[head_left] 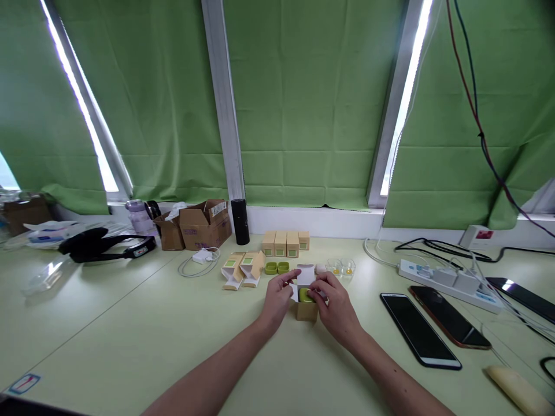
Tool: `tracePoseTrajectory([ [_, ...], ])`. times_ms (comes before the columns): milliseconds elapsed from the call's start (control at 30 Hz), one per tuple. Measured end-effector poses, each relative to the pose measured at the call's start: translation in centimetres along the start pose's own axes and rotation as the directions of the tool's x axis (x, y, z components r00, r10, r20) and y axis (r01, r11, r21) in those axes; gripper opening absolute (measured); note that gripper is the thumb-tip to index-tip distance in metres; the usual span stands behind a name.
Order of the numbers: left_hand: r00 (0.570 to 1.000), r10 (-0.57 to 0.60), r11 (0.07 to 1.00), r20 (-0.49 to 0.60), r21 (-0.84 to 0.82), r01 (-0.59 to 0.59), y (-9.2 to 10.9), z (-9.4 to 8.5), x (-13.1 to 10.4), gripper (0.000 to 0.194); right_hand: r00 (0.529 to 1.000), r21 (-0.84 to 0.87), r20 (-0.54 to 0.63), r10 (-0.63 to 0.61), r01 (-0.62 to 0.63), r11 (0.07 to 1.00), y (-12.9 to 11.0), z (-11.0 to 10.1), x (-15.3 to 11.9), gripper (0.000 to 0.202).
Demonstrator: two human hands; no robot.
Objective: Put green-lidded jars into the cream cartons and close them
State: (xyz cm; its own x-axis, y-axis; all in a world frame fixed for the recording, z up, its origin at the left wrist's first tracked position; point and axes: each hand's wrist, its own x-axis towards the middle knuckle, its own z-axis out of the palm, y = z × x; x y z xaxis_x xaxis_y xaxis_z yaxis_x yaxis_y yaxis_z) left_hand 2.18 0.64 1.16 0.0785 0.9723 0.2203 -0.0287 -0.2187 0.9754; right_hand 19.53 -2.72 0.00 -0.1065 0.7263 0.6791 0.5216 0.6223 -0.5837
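A small cardboard box [307, 312] stands on the table with its white-lined flaps up. Inside it, near the opening, is a green container [305, 295]. My right hand [337, 305] reaches over the box's right side, with thumb and fingertips pinched at the container's edge. On the other side, my left hand [276, 299] is beside the left flap, its index finger stretched toward the back flap; no object shows in it. Just behind are two green open containers [277, 267] and two clear cups [340, 267] with something yellow in them.
Two opened boxes [243, 268] lie left, with several closed boxes [280, 244] behind. A black bottle [240, 222] stands beside a large carton [206, 224]. To the right lie a white-edged phone [420, 329], another phone [449, 316] and a power strip [451, 283] with cables.
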Motion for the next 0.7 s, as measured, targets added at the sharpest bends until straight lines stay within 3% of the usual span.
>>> tracePoseTrajectory([
  [700, 1.0, 0.008, 1.0, 0.005, 0.004, -0.008, -0.05, 0.03, 0.06, 0.062, 0.999, -0.023, 0.022, 0.04, -0.039, 0.999, 0.3, 0.02, 0.18, 0.027],
])
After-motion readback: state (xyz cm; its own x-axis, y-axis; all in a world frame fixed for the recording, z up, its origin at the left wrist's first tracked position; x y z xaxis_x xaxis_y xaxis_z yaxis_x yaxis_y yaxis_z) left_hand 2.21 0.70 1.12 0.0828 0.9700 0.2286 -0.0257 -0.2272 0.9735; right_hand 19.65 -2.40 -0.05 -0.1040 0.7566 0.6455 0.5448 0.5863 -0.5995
